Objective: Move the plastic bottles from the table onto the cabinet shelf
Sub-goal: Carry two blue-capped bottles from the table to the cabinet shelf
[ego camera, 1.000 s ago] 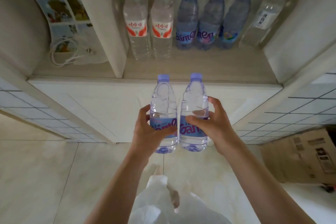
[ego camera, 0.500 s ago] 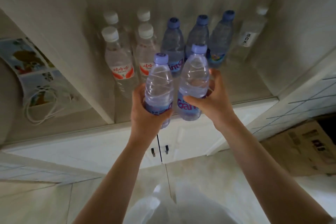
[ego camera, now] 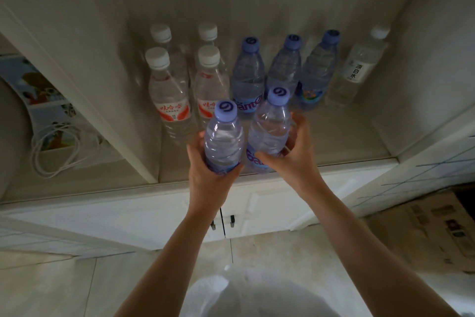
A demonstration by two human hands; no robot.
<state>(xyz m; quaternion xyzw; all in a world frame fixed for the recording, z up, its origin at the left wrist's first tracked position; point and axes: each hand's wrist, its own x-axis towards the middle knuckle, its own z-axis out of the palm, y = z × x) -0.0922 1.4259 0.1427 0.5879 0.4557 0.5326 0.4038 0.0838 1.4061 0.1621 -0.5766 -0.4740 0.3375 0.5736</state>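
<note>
Two blue-capped plastic bottles were held upright, side by side, over the front part of the cabinet shelf (ego camera: 347, 141). The left bottle (ego camera: 224, 141) was grasped by the left hand (ego camera: 210, 175), the fingers being wrapped around its lower body and label. The right bottle (ego camera: 270, 134) was grasped by the right hand (ego camera: 293, 154), with the thumb laid across the label and the other fingers closed behind the bottle. The two bottles were just beside each other, almost touching. Whether their bases were already resting on the shelf could not be told, because the hands covered them.

Behind them, bottles were standing on the shelf in a row: four white-capped bottles with red labels (ego camera: 169, 95) at the left, three blue-capped bottles (ego camera: 248, 77) in the middle, and one clear bottle with a white label (ego camera: 357, 69) at the right. In the neighbouring compartment at the left, a coiled white cable (ego camera: 55, 148) was lying.
</note>
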